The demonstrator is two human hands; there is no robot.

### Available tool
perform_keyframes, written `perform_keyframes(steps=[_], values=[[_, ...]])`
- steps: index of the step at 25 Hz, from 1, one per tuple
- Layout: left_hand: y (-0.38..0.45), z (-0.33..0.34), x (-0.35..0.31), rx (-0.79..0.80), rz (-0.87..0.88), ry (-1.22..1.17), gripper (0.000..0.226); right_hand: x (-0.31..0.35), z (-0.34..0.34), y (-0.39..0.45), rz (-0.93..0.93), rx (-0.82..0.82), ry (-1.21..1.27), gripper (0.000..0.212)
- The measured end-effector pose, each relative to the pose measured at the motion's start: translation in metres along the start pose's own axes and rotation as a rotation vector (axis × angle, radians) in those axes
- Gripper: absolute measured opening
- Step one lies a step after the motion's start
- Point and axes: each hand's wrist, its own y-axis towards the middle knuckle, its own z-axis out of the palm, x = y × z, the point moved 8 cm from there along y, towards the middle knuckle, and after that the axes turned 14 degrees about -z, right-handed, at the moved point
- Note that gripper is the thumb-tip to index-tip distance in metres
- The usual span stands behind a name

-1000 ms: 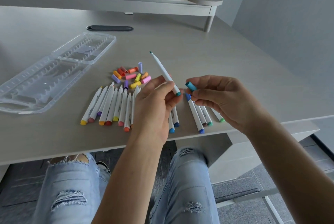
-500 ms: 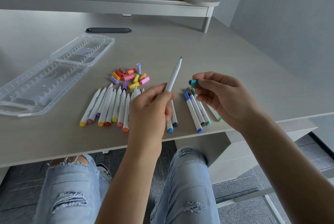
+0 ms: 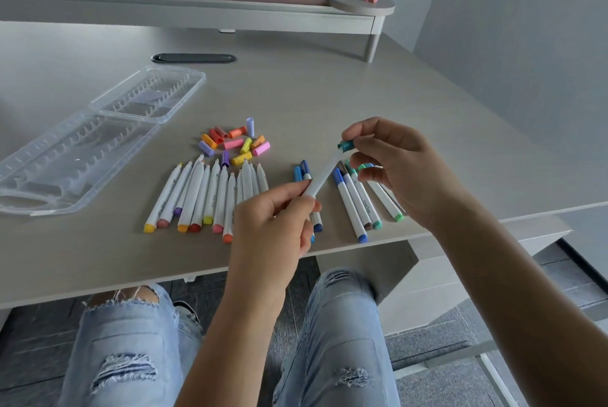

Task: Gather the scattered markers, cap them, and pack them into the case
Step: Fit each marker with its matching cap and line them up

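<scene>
We see the left hand (image 3: 273,229) gripping the near end of a white-barrelled marker (image 3: 320,178), its fingers curled round the barrel, which slants up and to the right. The right hand (image 3: 399,166) pinches a small teal plastic cap (image 3: 345,145) between thumb and forefinger, and the cap sits right at the marker's far tip; we cannot tell whether it is fully pushed on. Both are held above the grey tabletop (image 3: 329,94).

On the tabletop below, a row of uncapped white markers with warm-coloured ends (image 3: 204,196) lies side by side, left of the hands. Just beyond that row sits a loose heap of orange, pink, yellow and purple caps (image 3: 235,143). A smaller group of capped blue and green markers (image 3: 358,202) lies near the tabletop's near edge, partly under the right hand. The clear plastic hinged case (image 3: 95,143) lies open at the far left, well apart from the markers. A dark oval slot (image 3: 194,58) sits farther back.
</scene>
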Motion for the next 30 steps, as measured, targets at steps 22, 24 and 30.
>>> perform_keyframes(steps=[22, 24, 30], values=[[-0.033, 0.007, 0.033, 0.077, -0.062, -0.052, 0.018, -0.002, 0.034, -0.018, -0.038, 0.007, -0.144, 0.022], [-0.036, -0.001, 0.033, 0.035, -0.021, 0.028, 0.015, -0.005, 0.027, 0.001, -0.057, -0.028, -0.381, 0.019], [-0.048, -0.021, 0.011, -0.255, 0.378, 0.331, 0.012, -0.015, 0.052, 0.023, -0.177, 0.189, -1.173, 0.039]])
